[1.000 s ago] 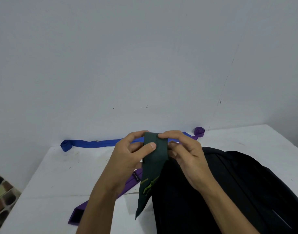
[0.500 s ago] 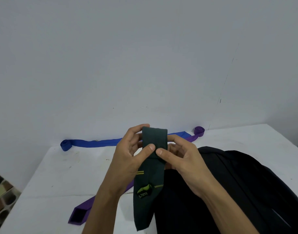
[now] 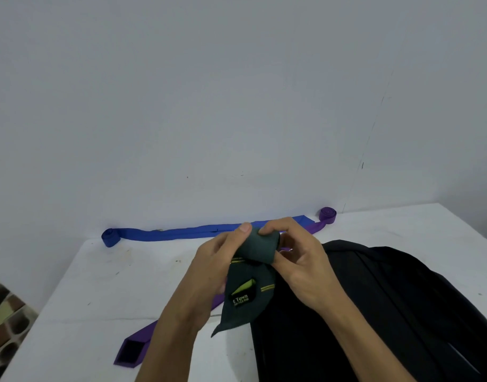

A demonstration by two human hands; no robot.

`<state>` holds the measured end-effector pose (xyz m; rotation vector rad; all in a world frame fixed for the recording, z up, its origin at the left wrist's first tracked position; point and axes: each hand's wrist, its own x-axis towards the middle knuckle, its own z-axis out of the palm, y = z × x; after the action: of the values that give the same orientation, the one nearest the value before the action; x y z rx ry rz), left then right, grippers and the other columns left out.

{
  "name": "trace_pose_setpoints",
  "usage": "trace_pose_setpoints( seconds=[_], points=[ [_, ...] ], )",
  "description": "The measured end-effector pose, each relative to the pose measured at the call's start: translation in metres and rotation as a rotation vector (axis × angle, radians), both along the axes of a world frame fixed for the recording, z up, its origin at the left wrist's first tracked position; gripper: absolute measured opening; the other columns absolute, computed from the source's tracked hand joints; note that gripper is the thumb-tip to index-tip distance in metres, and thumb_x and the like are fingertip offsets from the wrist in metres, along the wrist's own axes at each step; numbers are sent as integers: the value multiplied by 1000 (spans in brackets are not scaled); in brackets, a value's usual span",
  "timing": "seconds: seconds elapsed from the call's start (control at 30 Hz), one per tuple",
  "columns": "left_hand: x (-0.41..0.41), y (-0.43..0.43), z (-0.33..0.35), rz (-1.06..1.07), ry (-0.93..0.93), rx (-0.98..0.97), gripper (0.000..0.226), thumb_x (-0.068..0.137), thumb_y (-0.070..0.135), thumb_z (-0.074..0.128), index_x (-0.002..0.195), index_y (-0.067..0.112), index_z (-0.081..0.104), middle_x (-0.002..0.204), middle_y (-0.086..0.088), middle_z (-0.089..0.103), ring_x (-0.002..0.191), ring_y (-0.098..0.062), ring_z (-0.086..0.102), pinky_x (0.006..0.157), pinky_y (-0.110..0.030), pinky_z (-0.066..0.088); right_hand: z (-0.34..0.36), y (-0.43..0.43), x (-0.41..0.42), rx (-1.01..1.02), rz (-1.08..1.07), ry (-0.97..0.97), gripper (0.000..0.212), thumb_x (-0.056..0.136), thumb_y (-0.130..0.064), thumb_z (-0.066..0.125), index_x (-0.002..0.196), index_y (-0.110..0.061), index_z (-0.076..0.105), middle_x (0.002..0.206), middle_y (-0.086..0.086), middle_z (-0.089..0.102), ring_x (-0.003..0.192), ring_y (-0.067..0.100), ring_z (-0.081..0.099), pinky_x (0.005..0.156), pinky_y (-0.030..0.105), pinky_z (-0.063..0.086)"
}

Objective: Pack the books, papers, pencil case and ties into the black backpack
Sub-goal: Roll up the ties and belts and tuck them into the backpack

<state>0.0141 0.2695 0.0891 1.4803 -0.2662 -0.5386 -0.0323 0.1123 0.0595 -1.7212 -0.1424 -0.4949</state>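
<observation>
Partly cut off at far left, a patch of brown and green patterned tiling (image 3: 5, 312) is showing below the edge of the scuffed white tabletop (image 3: 99, 285), whose open surface is stretching left of the hands. A bright blue fabric tie (image 3: 181, 232) is lying flat along the foot of the plain grey wall (image 3: 237, 106), its left end rolled up. A purple fabric tie (image 3: 137, 346) is running diagonally across the table, its middle hidden behind the forearms and its far end rolled near the wall. At centre, the left hand (image 3: 212, 263) and right hand (image 3: 303, 266) are both gripping a dark green tie with yellow stripes (image 3: 260, 248), fingers curled round its rolled upper part above the table. Its pointed end is hanging loose, the label only partly readable. At right, the black fabric backpack (image 3: 388, 312) is lying on the table, cut off by the bottom and right edges; its opening cannot be made out.
</observation>
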Motion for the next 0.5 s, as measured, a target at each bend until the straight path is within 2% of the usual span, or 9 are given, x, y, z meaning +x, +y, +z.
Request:
trace_pose_setpoints(
  seconds=[0.07, 0.13, 0.23, 0.33, 0.4, 0.5],
  points=[
    [1, 2, -3, -26, -3, -23, 46, 77, 47, 66, 114, 20, 67, 105, -9, 73, 96, -25, 71, 88, -45, 56, -1, -1, 0, -39, 6, -27, 38, 89, 12, 59, 101, -23, 65, 102, 7, 63, 85, 35, 60, 72, 57, 50],
    [2, 5, -5, -44, 5, -61, 38, 84, 30, 68, 120, 18, 63, 107, -14, 72, 98, -31, 70, 89, -47, 55, -1, -4, -1, -32, 13, -56, 38, 87, 16, 51, 99, -16, 68, 106, 6, 62, 95, 29, 61, 77, 48, 53],
    [3, 6, -6, -51, -14, -95, 39, 85, 15, 68, 123, 19, 59, 105, -13, 73, 96, -32, 71, 80, -40, 57, 1, -7, -4, 79, 23, -26, 40, 84, 8, 43, 97, -14, 74, 113, 4, 65, 108, 25, 62, 84, 35, 52],
    [5, 6, -7, -42, -71, -92, 44, 85, 12, 69, 125, 24, 56, 108, -8, 73, 97, -28, 71, 75, -32, 56, 2, -4, -10, 271, 46, 51, 32, 91, -11, 49, 111, -20, 72, 104, 4, 69, 94, 22, 66, 78, 36, 53],
    [6, 6, -9, -32, -121, -77, 46, 85, 11, 69, 126, 27, 55, 111, -4, 72, 100, -25, 70, 78, -32, 56, 3, 1, -14, 400, 44, 134, 31, 91, -24, 58, 121, -23, 66, 104, 11, 69, 87, 23, 67, 74, 39, 57],
    [7, 5, -11, -11, -180, -56, 45, 86, 6, 68, 125, 26, 56, 114, 2, 71, 106, -19, 67, 85, -33, 55, 3, 7, -19, 388, 42, 264, 33, 89, -32, 70, 119, -20, 66, 100, 19, 69, 88, 31, 71, 74, 43, 60]
  ],
)
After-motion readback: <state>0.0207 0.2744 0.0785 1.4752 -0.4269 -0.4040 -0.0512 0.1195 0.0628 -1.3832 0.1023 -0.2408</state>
